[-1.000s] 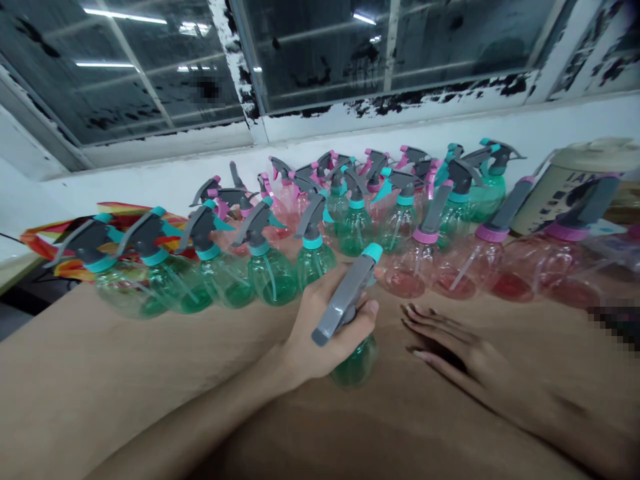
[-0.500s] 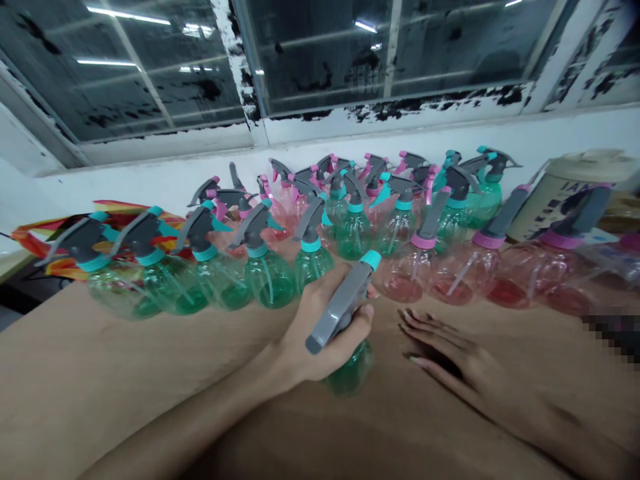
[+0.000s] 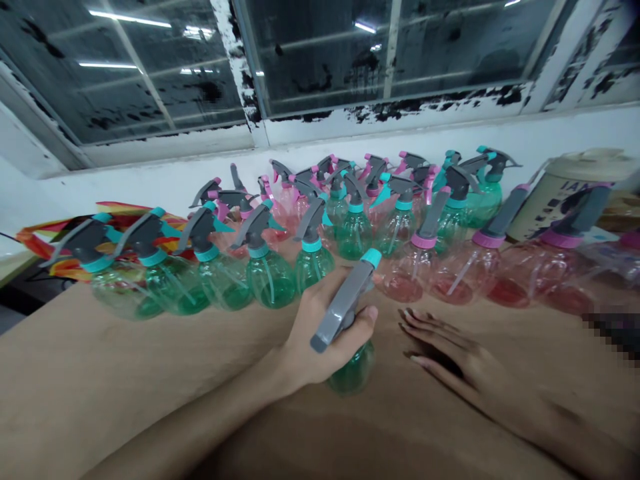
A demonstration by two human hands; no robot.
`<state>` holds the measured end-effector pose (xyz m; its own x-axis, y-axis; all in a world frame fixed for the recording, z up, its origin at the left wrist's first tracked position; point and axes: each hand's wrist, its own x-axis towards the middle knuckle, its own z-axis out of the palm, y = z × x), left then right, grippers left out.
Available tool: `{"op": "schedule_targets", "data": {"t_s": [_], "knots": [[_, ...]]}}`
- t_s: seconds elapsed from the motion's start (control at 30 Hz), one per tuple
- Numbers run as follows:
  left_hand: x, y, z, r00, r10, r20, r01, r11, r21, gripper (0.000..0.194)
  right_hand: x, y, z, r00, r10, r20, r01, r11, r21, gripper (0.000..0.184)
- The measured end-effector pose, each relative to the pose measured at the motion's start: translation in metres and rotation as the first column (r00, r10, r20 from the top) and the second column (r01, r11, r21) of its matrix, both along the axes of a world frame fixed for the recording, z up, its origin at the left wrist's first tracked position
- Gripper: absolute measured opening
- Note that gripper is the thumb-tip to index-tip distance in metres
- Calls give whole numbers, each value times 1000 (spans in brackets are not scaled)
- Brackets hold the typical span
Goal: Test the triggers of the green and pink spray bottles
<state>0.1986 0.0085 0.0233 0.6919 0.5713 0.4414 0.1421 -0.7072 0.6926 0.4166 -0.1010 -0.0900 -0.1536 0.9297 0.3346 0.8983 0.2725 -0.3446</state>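
Observation:
My left hand (image 3: 320,327) is wrapped round the neck of a green spray bottle (image 3: 354,370) with a grey head and a turquoise nozzle. The nozzle points away from me, toward the bottles behind; fingers and palm hide the collar and most of the trigger. My right hand (image 3: 450,350) rests on the wooden table (image 3: 210,353) to the right of this bottle, fingers stretched out and holding nothing. Just beyond my hands, green spray bottles (image 3: 273,283) stand in a row on the left and pink spray bottles (image 3: 465,273) on the right.
More pink and green spray bottles (image 3: 355,230) crowd behind the front row, below a window (image 3: 390,53). A cream container with a lid (image 3: 555,193) stands at the back right. Bright orange and yellow patterned material (image 3: 130,213) lies behind the left bottles.
My left hand and the spray bottle in it have shifted very slightly to the right. My right hand has stayed still on the table.

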Motion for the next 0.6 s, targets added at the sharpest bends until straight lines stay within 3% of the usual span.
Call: {"op": "schedule_targets", "data": {"t_s": [0.6], "knots": [[0, -2, -3, 996, 78, 34, -78, 997, -6, 29, -1, 0, 1, 1000, 5, 27, -5, 1000, -7, 48]]}}
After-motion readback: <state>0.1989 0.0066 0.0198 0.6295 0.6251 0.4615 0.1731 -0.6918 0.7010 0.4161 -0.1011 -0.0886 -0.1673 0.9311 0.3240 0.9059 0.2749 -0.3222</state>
